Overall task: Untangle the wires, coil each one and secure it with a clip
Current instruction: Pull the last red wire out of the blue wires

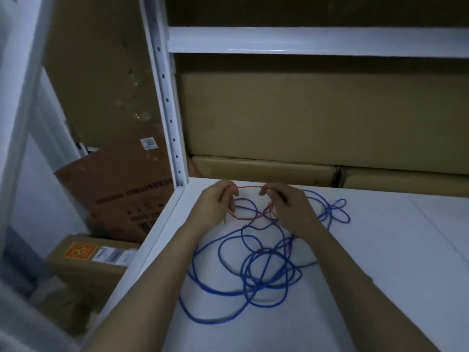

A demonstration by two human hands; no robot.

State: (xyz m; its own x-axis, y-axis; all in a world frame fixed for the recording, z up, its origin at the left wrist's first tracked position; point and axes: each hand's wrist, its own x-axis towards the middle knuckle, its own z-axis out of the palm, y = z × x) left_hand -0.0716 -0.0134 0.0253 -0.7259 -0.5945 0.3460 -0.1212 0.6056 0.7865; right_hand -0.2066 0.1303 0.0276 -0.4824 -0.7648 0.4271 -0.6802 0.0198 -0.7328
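The light is dim and bluish where I work. A pale streak of glare lies on the white shelf beam (pixel 317 43) above me, the brightest spot in view. Left of that beam the boxes sink into brown gloom, and the far left edge smears into soft blur. The upright bends with the wide lens. Below the beam, soft shadow pools under my forearms.

Smooth matt white shelf (pixel 380 250), plastic-sheathed blue wire (pixel 253 262), matt brown cardboard boxes (pixel 317 110).
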